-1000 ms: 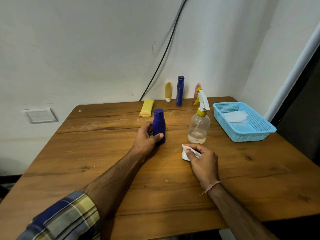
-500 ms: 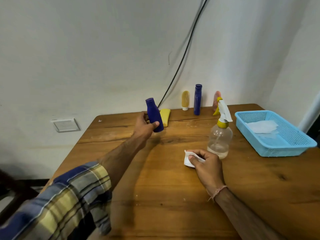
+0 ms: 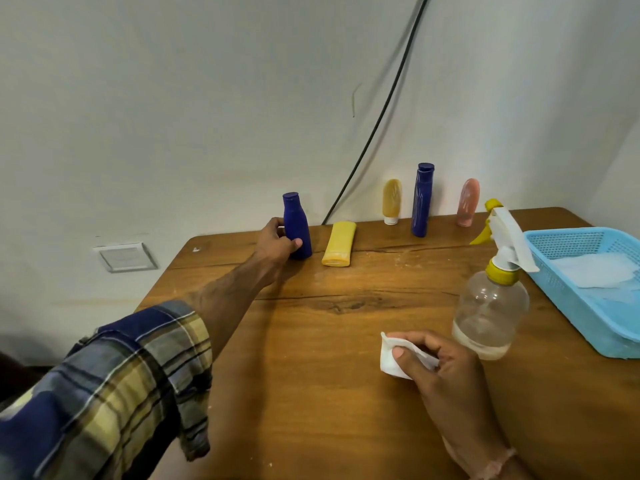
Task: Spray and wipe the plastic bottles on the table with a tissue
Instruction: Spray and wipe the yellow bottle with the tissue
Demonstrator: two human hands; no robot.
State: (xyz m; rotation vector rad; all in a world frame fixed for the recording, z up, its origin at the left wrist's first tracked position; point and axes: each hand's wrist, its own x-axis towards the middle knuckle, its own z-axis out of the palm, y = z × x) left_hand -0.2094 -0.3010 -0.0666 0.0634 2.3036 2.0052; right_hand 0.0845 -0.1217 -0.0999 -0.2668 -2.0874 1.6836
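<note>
— Grips small blue bottle [image 3: 296,226] upright on table [image 3: 311,358] in left hand [image 3: 277,242]; pinches tissue [image 3: 388,358] in right hand [image 3: 440,365], spray bottle [image 3: 491,306] just beyond that grip.
— Risks tipping it onto the yellow tube [image 3: 340,243] just right of the grip; hasty release to blame.

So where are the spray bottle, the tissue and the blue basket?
spray bottle [image 3: 490,313], head view, clear body.
tissue [image 3: 386,362], head view, fold beside the thumb.
blue basket [image 3: 588,323], head view, near side wall.
</note>
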